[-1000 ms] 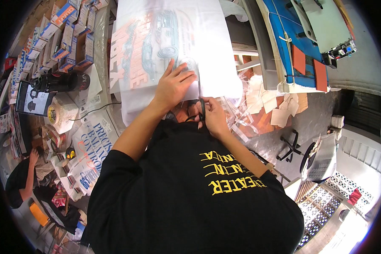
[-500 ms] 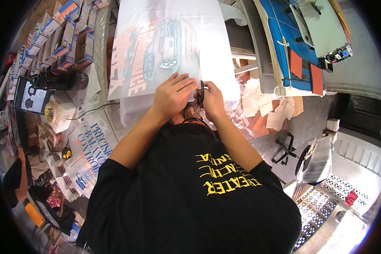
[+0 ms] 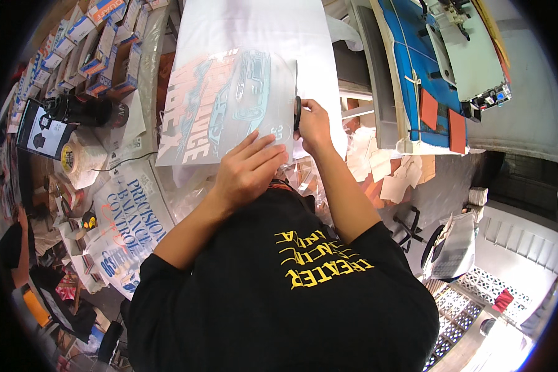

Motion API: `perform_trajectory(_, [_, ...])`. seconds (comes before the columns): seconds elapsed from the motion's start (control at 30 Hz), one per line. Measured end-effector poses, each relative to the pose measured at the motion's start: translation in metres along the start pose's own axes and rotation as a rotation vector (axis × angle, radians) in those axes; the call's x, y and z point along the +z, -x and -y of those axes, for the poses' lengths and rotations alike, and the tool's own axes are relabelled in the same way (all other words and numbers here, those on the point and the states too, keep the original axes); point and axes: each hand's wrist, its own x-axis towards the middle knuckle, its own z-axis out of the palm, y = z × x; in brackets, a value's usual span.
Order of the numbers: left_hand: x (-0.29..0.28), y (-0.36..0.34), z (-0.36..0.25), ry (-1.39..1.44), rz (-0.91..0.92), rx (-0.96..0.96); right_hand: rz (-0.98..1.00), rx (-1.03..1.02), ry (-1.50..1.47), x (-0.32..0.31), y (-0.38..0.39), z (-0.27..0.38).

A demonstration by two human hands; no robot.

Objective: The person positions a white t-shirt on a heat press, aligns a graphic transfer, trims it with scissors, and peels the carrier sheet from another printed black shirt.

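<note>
A translucent printed film sheet (image 3: 278,74) with a car picture and lettering lies over a table covered in white cloth (image 3: 319,46). Across its near right corner rests my left hand (image 3: 248,170), fingers stretched out flat. My right hand (image 3: 315,127) grips black-handled scissors (image 3: 298,113) at the sheet's right edge. Their blades point away from me along that edge and are hard to make out.
Several open cardboard boxes (image 3: 99,53) stand at the far left, beside a black bottle-like container (image 3: 99,110) and a tape roll (image 3: 70,158). Paper scraps (image 3: 394,180) lie low on the right. A blue-topped bench (image 3: 403,62) stands farther right. Another person's arm (image 3: 22,248) shows far left.
The film sheet has come nearer to me. My left hand has shifted nearer and slightly left with it, while my right hand with the scissors is now farther up the sheet's right edge.
</note>
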Motion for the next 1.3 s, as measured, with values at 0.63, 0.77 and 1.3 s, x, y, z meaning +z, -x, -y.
perform_trajectory(0.63, [-0.026,0.035,0.109,1.598,-1.092,-1.212,-0.21,-0.405,0.466,-0.184,0.051,0.059])
perform_trajectory(0.77, [0.076,-0.021,0.056,1.84,-0.782,-1.443,-0.516,-0.82,0.626,-0.224,0.062,0.161])
perform_trajectory(1.3, [-0.009,-0.005,0.12,-0.483,0.051,-0.497,-0.892,-0.566,1.609,-0.464,-0.076,0.424])
